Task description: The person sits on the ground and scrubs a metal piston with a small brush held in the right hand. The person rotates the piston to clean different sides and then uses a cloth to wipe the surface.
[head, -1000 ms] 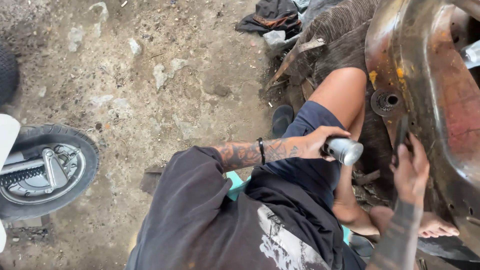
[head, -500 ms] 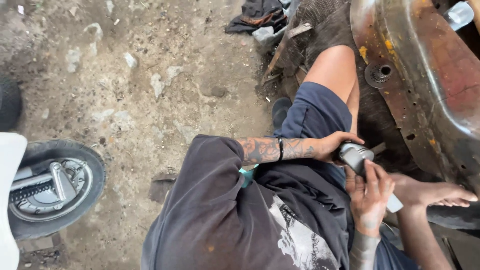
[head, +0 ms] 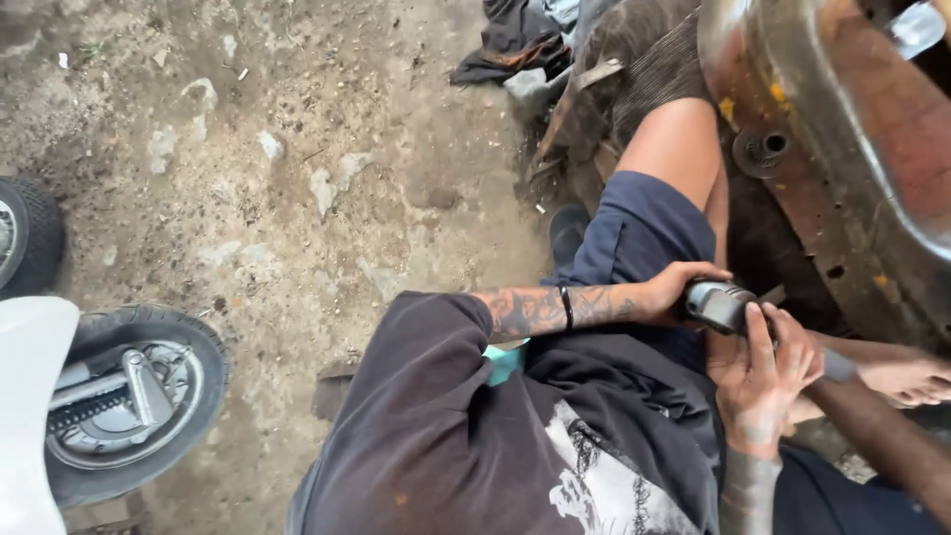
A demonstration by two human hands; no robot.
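Observation:
My left hand (head: 682, 289) is wrapped around the rear end of a grey cylindrical power tool (head: 720, 305) that rests over my lap. My right hand (head: 761, 374) grips the same tool from below, fingers curled over its middle; the tool's front end (head: 837, 366) pokes out to the right of that hand. Both forearms are tattooed, and a black band circles my left wrist. I sit low in dark blue shorts and a black printed shirt, with one bare knee (head: 677, 139) raised toward a rusty curved metal body panel (head: 842, 149).
A scooter wheel (head: 129, 396) with a brake drum stands at the lower left, a second tyre (head: 30, 233) at the left edge. Dark rags (head: 515, 40) and scrap lie at the top. The ground is rough dirt and concrete. My bare foot (head: 906, 381) rests at the right.
My right hand came off the rusty panel and closed on the tool in my lap. My left hand kept its grip, and the view shifted slightly.

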